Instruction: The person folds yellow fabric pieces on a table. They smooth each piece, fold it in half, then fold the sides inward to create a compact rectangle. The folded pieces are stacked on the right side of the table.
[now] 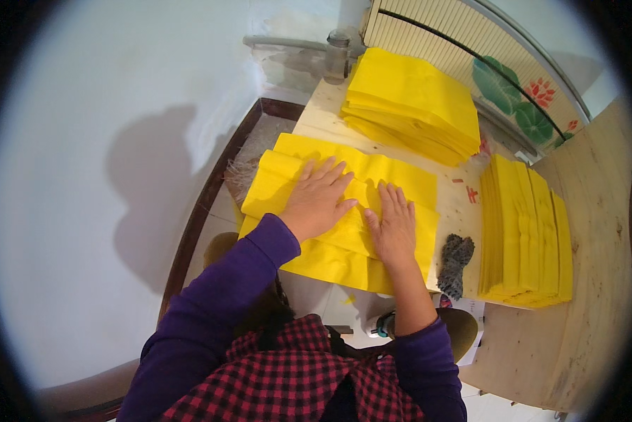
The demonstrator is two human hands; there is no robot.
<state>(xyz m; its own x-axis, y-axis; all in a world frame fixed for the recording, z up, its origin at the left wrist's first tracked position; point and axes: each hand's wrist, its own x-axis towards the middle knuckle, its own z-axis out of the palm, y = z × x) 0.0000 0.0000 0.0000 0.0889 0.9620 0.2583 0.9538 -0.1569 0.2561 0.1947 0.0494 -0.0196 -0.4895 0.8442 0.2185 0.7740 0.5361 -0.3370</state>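
Observation:
Several layers of yellow fabric [316, 259] lie spread at the near edge of a pale wooden table, their front part hanging over the edge. My left hand [318, 199] rests flat on the top layer, fingers stretched toward the far right. To its right, my right hand [394, 228] also lies palm down on the fabric, with its thumb apart from the fingers. Neither hand grips anything. Folds and overlapping edges show in the layers around both hands.
A thick stack of yellow fabric [414, 102] sits at the back, another stack [523, 232] at the right. A dark grey knitted bundle [456, 266] and small red strips [472, 195] lie between. Behind stand a glass jar [337, 55] and a lotus-painted panel [499, 77]. A white wall [62, 197] bounds the left.

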